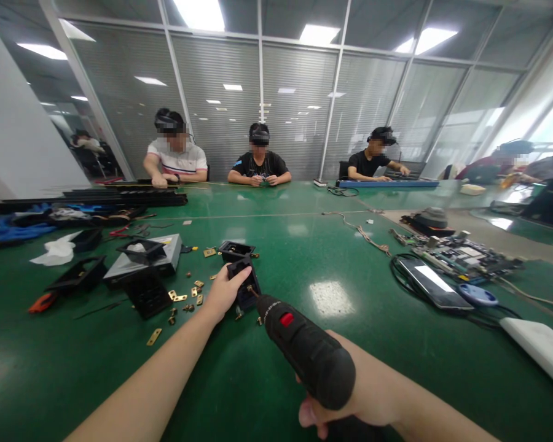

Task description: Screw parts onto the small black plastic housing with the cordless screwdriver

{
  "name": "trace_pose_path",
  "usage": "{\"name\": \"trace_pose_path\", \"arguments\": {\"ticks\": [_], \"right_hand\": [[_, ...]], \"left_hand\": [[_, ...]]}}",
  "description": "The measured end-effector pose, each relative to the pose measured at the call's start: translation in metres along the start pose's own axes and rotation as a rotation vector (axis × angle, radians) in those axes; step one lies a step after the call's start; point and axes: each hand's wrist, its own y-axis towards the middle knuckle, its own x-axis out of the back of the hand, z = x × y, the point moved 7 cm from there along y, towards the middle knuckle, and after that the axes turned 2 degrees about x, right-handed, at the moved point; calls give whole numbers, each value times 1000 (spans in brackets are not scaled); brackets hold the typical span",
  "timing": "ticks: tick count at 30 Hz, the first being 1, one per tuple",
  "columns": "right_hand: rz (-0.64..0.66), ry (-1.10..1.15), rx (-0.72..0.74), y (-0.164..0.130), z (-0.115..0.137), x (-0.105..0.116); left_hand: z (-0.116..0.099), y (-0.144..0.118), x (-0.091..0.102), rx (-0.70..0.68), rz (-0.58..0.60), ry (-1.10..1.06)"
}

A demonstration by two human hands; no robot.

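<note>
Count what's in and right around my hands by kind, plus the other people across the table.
Electric screwdrivers: 1, in the right hand
Black plastic parts under the left hand: 1
Black open boxes just beyond it: 1
People seated opposite: 3
Total: 6

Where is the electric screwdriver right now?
In the head view, low centre: the screwdriver is in the right hand, its tip at the black part held by the left hand.
</note>
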Motion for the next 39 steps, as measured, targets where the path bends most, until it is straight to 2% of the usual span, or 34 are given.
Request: {"name": "trace_pose_path", "arguments": {"ticks": [16, 22, 29, 39], "right_hand": [[-58, -58, -17, -2, 0, -1], [7, -57, -21, -2, 1, -3], [18, -59, -12, -6, 10, -7], [-3, -30, -13, -4, 7, -6]], "left_hand": [[2, 1, -2, -23, 13, -9], [4, 2, -1, -20, 10, 0], [4, 0, -2, -27, 20, -1], [2, -1, -2, -16, 26, -12]]}}
